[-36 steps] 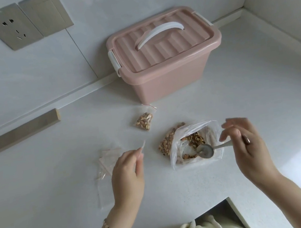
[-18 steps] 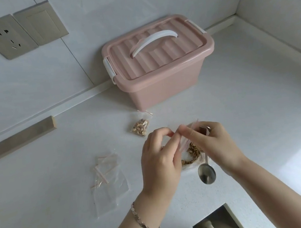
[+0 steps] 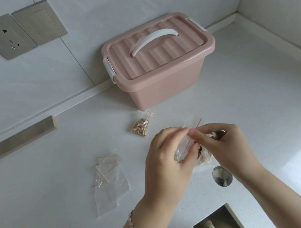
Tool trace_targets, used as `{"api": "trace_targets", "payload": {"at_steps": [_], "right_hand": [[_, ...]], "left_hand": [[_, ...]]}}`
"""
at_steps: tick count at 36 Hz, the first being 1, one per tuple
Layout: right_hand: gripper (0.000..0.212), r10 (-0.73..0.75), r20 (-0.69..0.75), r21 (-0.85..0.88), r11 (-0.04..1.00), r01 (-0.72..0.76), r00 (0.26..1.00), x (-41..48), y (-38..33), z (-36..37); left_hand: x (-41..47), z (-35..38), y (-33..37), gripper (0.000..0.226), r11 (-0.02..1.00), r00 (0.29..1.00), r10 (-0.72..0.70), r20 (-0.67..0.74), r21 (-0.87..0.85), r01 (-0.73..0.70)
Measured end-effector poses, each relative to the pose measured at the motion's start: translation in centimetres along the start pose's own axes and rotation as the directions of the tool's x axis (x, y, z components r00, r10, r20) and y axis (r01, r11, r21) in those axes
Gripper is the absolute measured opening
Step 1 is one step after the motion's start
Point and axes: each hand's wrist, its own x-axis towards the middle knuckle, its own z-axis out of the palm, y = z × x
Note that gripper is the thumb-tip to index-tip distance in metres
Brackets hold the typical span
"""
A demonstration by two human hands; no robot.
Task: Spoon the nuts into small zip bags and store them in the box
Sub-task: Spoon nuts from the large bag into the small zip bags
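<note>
My left hand point(image 3: 165, 159) and my right hand point(image 3: 222, 143) meet over the counter and both pinch a small clear zip bag point(image 3: 190, 127) with a red strip at its mouth. My right hand also holds a metal spoon point(image 3: 222, 176), bowl hanging down. Under my hands lies the large clear bag of nuts point(image 3: 204, 156), mostly hidden. A filled small bag of nuts point(image 3: 141, 127) lies in front of the pink box point(image 3: 159, 63), whose lid is on.
Several empty zip bags point(image 3: 108, 176) lie to the left on the white counter point(image 3: 263, 116). A wooden strip point(image 3: 15, 141) lies along the back wall at left. A wall corner rises at right; the counter edge has a cut-out near me.
My left hand brought a small empty bag from the left pile to the middle. My right hand lifted the spoon out of the nut bag and joined it; both now pinch the bag's mouth.
</note>
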Motion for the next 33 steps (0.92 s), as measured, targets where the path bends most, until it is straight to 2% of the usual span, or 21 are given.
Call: {"api": "trace_targets", "payload": {"at_steps": [9, 14, 17, 20, 24, 29, 33], "right_hand": [[0.014, -0.035, 0.123, -0.002, 0.999, 0.036, 0.992, -1.0, -1.2, -0.6], [0.027, 0.017, 0.124, -0.025, 1.0, -0.014, 0.992, -1.1, -0.9, -0.6], [0.031, -0.01, 0.128, -0.03, 0.999, 0.014, 0.992, -1.3, -0.6, -0.8], [0.025, -0.029, 0.184, -0.019, 0.999, 0.033, 0.983, -1.5, -0.9, -1.0], [0.02, -0.072, 0.208, -0.079, 0.993, 0.09, 0.975, -1.6, -0.7, -1.1], [0.015, -0.057, 0.228, -0.046, 0.997, 0.069, 0.972, -1.6, -0.7, -1.2], [0.023, -0.087, 0.225, -0.117, 0.986, 0.116, 0.97, -1.6, -0.5, -1.3]], "left_hand": [[-0.2, -0.2, 0.8, 0.018, 0.951, 0.973, -0.228, 0.033, -0.207, 0.23], [0.0, -0.4, 1.2, 0.011, 0.89, 0.933, -0.351, 0.083, -0.281, 0.36], [0.3, -0.6, 1.6, 0.009, 0.802, 0.89, -0.436, 0.137, -0.389, 0.453], [0.6, -1.0, 2.0, 0.006, 0.695, 0.839, -0.499, 0.216, -0.479, 0.537], [0.7, -1.2, 1.8, 0.019, 0.611, 0.787, -0.546, 0.286, -0.506, 0.608], [0.7, -1.5, 1.4, 0.015, 0.516, 0.743, -0.557, 0.371, -0.546, 0.66], [0.6, -1.8, 1.2, 0.016, 0.519, 0.73, -0.548, 0.408, -0.519, 0.679]]}}
